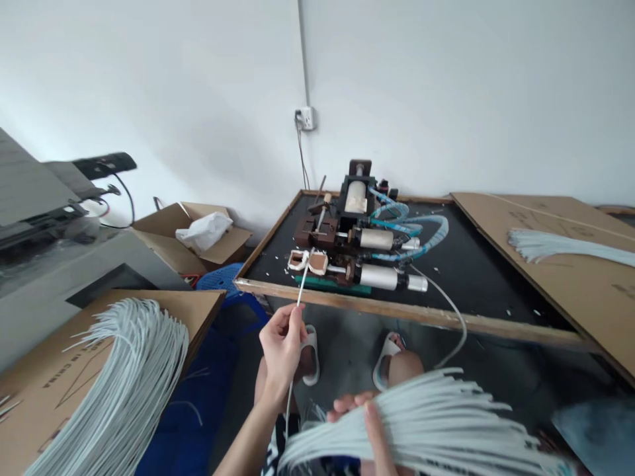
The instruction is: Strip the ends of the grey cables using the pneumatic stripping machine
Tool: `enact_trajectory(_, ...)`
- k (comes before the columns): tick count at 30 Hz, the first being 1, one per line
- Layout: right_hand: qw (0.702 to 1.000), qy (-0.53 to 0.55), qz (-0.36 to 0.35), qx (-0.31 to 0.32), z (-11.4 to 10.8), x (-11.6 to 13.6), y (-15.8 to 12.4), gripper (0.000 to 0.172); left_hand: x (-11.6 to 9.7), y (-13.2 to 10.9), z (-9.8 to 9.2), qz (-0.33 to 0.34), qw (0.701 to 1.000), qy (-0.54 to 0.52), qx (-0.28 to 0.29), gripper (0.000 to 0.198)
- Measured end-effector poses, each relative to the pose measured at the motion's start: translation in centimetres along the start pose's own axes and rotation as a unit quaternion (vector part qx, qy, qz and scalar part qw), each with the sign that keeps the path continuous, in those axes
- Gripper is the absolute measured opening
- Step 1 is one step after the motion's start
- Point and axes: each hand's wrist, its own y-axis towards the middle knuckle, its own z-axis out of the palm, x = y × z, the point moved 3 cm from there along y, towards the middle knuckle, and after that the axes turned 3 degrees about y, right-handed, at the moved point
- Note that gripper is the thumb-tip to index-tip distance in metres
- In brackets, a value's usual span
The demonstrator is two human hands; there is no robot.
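My left hand (282,340) pinches a single white cable (303,285) between thumb and fingers. The cable's upper end lies at the gap between two white-edged clamp jaws (308,262) of a pneumatic machine (380,276); whether they grip it I cannot tell. Its lower part hangs below the hand toward my lap. Lower down, my right hand (364,413) is closed around a thick bundle of white cables (446,416), which fans out to the right over my lap. Part of that hand is hidden by the cables.
The machine stands on a black table (476,277) with a wooden rim. Another cable bundle (133,357) lies on cardboard at left, and more cables (555,246) rest on cardboard at right. An open carton (163,231), a blue stool (221,277) and a wall socket (307,119) are beyond.
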Motion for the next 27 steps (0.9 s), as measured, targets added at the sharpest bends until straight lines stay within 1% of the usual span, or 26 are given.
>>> enact_trajectory(2,1.0,-0.001,-0.003,-0.013,0.3,0.2,-0.6,0.026,-0.7,-1.7,-0.3,0.004,1.0,0.005,-0.002,0.022)
enact_trajectory(3,1.0,0.003,-0.004,-0.014,0.5,0.2,-0.8,0.026,-1.1,-2.5,-0.5,0.005,1.0,0.014,0.01,0.021)
enact_trajectory(5,1.0,0.015,-0.01,-0.004,1.2,0.1,-1.2,0.024,-1.7,-3.8,-0.6,0.018,0.997,0.045,0.058,0.021)
enact_trajectory(6,1.0,0.019,-0.011,0.01,1.6,0.0,-1.4,0.024,-1.9,-4.1,-0.5,0.03,0.993,0.063,0.098,0.021)
enact_trajectory(7,0.999,0.019,-0.009,0.027,1.9,-0.1,-1.5,0.024,-2.1,-4.3,-0.2,0.04,0.984,0.078,0.152,0.022)
enact_trajectory(9,0.998,0.01,0.003,0.062,2.5,-0.6,-1.7,0.029,-2.2,-4.3,0.7,0.053,0.952,0.11,0.281,0.023)
enact_trajectory(10,0.997,0.002,0.013,0.075,2.6,-0.8,-1.8,0.032,-2.2,-4.2,1.2,0.058,0.932,0.127,0.335,0.022)
enact_trajectory(11,0.996,-0.008,0.023,0.085,2.7,-1.0,-1.8,0.036,-2.2,-4.0,1.6,0.063,0.916,0.142,0.37,0.02)
enact_trajectory(12,0.995,-0.02,0.031,0.091,2.6,-1.3,-1.8,0.04,-2.3,-3.7,1.8,0.066,0.908,0.152,0.384,0.018)
enact_trajectory(13,0.994,-0.034,0.035,0.095,2.5,-1.5,-1.8,0.044,-2.5,-3.4,1.9,0.064,0.91,0.153,0.38,0.017)
enact_trajectory(15,0.991,-0.078,0.047,0.097,2.2,-2.0,-2.2,0.049,-3.1,-3.1,1.6,0.028,0.924,0.111,0.365,0.021)
enact_trajectory(16,0.988,-0.11,0.052,0.091,1.9,-2.3,-2.5,0.051,-3.5,-3.2,1.4,0.0,0.923,0.078,0.378,0.026)
enact_trajectory(17,0.984,-0.144,0.057,0.084,1.7,-2.7,-2.8,0.052,-4.0,-3.4,1.3,-0.025,0.914,0.047,0.401,0.029)
enact_trajectory(19,0.975,-0.2,0.064,0.072,1.4,-3.3,-3.7,0.052,-5.3,-3.9,1.0,-0.046,0.892,0.005,0.45,0.03)
enact_trajectory(20,0.972,-0.215,0.064,0.07,1.4,-3.5,-4.0,0.051,-5.9,-4.1,0.8,-0.043,0.888,-0.002,0.458,0.028)
enact_trajectory(21,0.972,-0.218,0.061,0.071,1.5,-3.7,-4.2,0.05,-6.3,-4.2,0.6,-0.04,0.894,0.0,0.445,0.027)
enact_trajectory(23,0.976,-0.2,0.055,0.071,1.7,-3.8,-4.2,0.049,-6.5,-4.1,0.2,-0.043,0.926,0.016,0.374,0.028)
enact_trajectory(25,0.981,-0.178,0.046,0.06,1.6,-3.6,-3.6,0.048,-6.0,-4.0,-0.3,-0.065,0.956,0.02,0.286,0.029)
enact_trajectory(27,0.984,-0.164,0.04,0.048,1.2,-3.3,-2.8,0.048,-5.1,-3.7,-0.6,-0.096,0.972,-0.011,0.216,0.029)
